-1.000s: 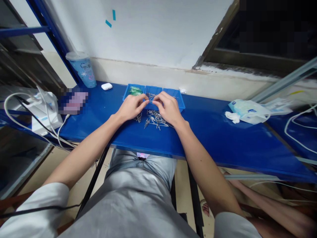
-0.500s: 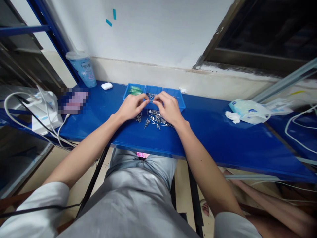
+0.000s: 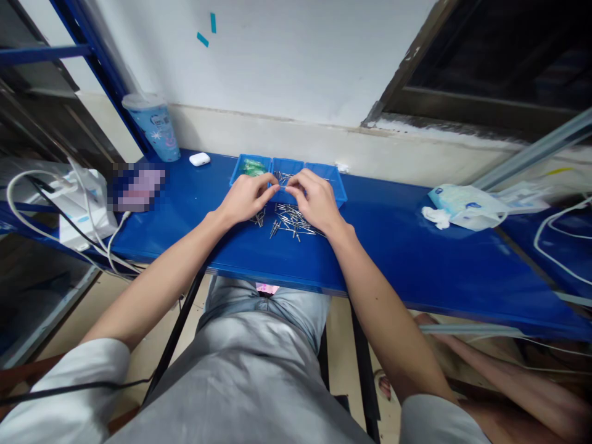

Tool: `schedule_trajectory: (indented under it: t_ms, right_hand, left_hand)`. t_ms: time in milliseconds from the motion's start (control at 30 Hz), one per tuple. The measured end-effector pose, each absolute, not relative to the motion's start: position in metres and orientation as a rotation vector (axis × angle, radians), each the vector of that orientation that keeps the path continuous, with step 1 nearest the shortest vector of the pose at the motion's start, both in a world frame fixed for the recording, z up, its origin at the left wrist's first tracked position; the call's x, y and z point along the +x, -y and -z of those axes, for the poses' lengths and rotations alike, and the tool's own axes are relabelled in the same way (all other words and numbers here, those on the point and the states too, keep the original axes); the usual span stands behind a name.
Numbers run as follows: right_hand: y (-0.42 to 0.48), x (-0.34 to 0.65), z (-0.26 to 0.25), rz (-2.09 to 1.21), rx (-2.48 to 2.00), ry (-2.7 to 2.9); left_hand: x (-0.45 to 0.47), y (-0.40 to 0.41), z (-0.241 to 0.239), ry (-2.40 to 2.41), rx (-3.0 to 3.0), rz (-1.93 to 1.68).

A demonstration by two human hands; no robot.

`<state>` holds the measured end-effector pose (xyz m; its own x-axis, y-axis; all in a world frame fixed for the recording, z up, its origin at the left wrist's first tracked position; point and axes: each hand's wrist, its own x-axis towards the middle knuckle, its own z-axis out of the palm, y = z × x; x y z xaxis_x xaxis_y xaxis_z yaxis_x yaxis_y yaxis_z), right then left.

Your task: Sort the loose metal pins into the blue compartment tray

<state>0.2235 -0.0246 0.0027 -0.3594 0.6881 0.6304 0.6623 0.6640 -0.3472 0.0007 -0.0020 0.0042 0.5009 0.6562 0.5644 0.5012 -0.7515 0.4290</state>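
Observation:
My left hand (image 3: 252, 197) and my right hand (image 3: 314, 197) meet fingertip to fingertip just in front of the blue compartment bins (image 3: 343, 192). Thumb and forefinger of each are closed in a pinch on a thin metal pin (image 3: 282, 187), which spans the small gap between them; its details are too small to make out. Below the right hand lies a loose pile of slim silvery metal pins (image 3: 290, 223). A smaller group of pins (image 3: 259, 218) is partly covered by the left hand. Green plastic packets (image 3: 252, 167) fill the left bin, and more pins show in the middle one.
On the blue table (image 3: 393, 246), a blue cup (image 3: 155, 128), a white earbud case (image 3: 200, 160) and a blurred pink object (image 3: 139, 190) stand left. A power strip (image 3: 86, 209) with cables is beyond. Right lies a tissue pack (image 3: 469, 206); another person's limb (image 3: 499, 376) shows below.
Almost nothing differs. Both hands keep the same pinch at the same spot, and the pile of pins lies as before; the view has shifted very slightly.

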Motion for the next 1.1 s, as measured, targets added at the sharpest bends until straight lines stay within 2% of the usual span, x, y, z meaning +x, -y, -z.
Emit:
schedule_trajectory:
  t_ms: [1100]
  right_hand:
    - [0.0263,0.221,-0.0023,-0.001,-1.11,2.073]
  left_hand:
    - [0.001,0.0024,-0.0043,-0.97,2.546,-1.115]
